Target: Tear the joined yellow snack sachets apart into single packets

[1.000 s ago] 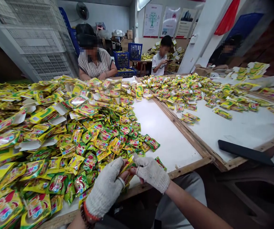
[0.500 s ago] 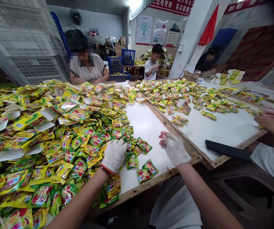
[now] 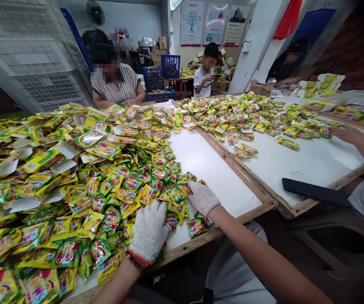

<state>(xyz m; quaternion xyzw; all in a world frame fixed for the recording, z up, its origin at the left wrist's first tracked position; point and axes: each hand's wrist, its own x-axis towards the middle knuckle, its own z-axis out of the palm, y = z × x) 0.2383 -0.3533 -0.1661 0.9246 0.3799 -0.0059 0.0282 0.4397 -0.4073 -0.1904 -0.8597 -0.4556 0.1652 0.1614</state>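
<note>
My left hand (image 3: 150,231), in a white knitted glove with an orange cuff, lies palm down over the near edge of a heap of small shiny packets (image 3: 112,219). Its fingers are bent and slightly apart, with the thumb out to the right; what lies under the palm is hidden. My right hand (image 3: 203,198), gloved with bare fingertips, reaches in from the right. Its fingers are bent together onto a small yellow-green packet (image 3: 186,190) at the heap's right edge; the thumb is hidden. A few packets (image 3: 197,226) lie below it near the table edge.
Open flat boxes (image 3: 42,162) cover the heap's far left. A wooden rim (image 3: 232,169) divides my table from another holding more boxes (image 3: 286,142) and a dark flat bar (image 3: 315,192). A co-worker's hand (image 3: 348,135) is at right. Several people sit beyond; crates (image 3: 39,55) stand left.
My right hand has moved left from above the bare white tabletop onto the packets. My left hand has come slightly nearer to me. The view has shifted a little.
</note>
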